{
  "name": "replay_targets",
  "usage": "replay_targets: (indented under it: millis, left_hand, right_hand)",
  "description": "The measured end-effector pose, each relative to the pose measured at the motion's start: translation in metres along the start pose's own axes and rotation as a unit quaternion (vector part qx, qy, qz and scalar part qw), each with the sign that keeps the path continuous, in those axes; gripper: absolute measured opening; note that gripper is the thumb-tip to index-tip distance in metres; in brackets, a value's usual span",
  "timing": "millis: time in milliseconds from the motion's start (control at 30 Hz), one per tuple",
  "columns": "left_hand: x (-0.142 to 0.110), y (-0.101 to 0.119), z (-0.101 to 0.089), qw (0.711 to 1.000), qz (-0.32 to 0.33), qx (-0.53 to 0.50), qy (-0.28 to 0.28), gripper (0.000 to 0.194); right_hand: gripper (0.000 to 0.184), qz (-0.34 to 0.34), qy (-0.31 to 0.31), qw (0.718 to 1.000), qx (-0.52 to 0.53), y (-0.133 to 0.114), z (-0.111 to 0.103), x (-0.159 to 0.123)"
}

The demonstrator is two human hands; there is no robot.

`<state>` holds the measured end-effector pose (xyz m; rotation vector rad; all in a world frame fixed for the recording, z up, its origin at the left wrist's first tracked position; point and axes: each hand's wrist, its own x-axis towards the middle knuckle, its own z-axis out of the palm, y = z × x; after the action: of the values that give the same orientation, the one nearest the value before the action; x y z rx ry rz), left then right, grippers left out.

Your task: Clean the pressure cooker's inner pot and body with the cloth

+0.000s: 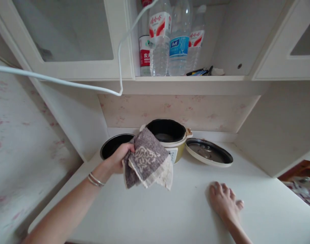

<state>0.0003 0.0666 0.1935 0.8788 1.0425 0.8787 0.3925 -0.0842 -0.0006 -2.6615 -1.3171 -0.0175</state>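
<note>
My left hand (pixel 119 156) is closed on a corner of a folded grey-brown and cream towel (pixel 148 156), which hangs in the air in front of a cooker. The cooker (pixel 180 149) has a yellow-green body and a black inside, and its front is partly hidden by the towel. Behind my left hand a round black pot (pixel 114 144) sits on the white counter (pixel 160 213). A dark-lined lid (pixel 208 151) lies to the cooker's right with its inner side up. My right hand (pixel 224 200) rests on the counter, fingers somewhat apart, holding nothing.
Overhead, an open cabinet shelf (pixel 233 78) holds several plastic bottles (pixel 160 44) and a few small items (pixel 200 72). A white cable (pixel 81 86) crosses the upper left view. Cabinet side panels (pixel 279 125) bound the counter on both sides.
</note>
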Motion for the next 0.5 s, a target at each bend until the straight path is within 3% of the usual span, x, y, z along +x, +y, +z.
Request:
replay_targets:
  millis: [100,167,233,300,367,433,500]
  left_hand:
    - [-0.015,-0.078,-0.023,0.993,-0.079,0.069,-0.06,0.029]
    - [-0.02,-0.123,-0.038,0.983,-0.071,0.169,-0.009,0.034]
    - [-0.023,-0.153,-0.052,0.973,-0.045,0.223,0.045,0.037]
    - [-0.025,-0.169,-0.064,0.966,-0.021,0.24,0.093,0.041]
    - [-0.027,-0.176,-0.072,0.958,0.003,0.253,0.133,0.044]
    - [-0.029,-0.18,-0.076,0.947,0.036,0.279,0.158,0.043]
    - [-0.03,-0.186,-0.078,0.936,0.084,0.299,0.163,0.041]
  right_hand:
    - [0.053,-0.009,0.003,1.0,0.005,0.006,0.005,0.0]
    - [0.052,-0.009,0.003,1.0,0.017,0.012,0.009,0.003]
    - [0.05,-0.006,-0.004,0.999,0.042,0.014,0.012,0.005]
    - [0.049,-0.012,-0.017,0.994,0.103,0.005,0.012,0.001]
    - [0.048,-0.043,-0.032,0.978,0.199,-0.019,0.008,-0.013]
    - [0.048,-0.105,-0.039,0.95,0.293,-0.057,-0.001,-0.035]
    - [0.046,-0.187,-0.031,0.928,0.322,-0.102,-0.012,-0.061]
